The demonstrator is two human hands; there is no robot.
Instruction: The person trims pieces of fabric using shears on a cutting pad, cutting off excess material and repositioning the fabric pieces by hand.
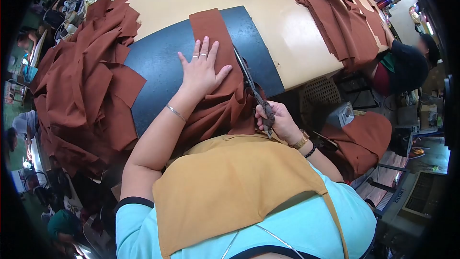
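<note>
My left hand lies flat with spread fingers on a strip of rust-brown fabric, which runs over a dark blue mat. The strip's lower part bunches into folds against my mustard apron. My right hand is closed around the handles of long metal shears, which look wrapped in cloth. Their blades point away from me along the right edge of the strip; how far apart the blades are, I cannot tell.
A large heap of brown fabric covers the table's left side. More brown fabric lies at the far right of the pale table, beside a co-worker. Another brown cloth hangs low at my right.
</note>
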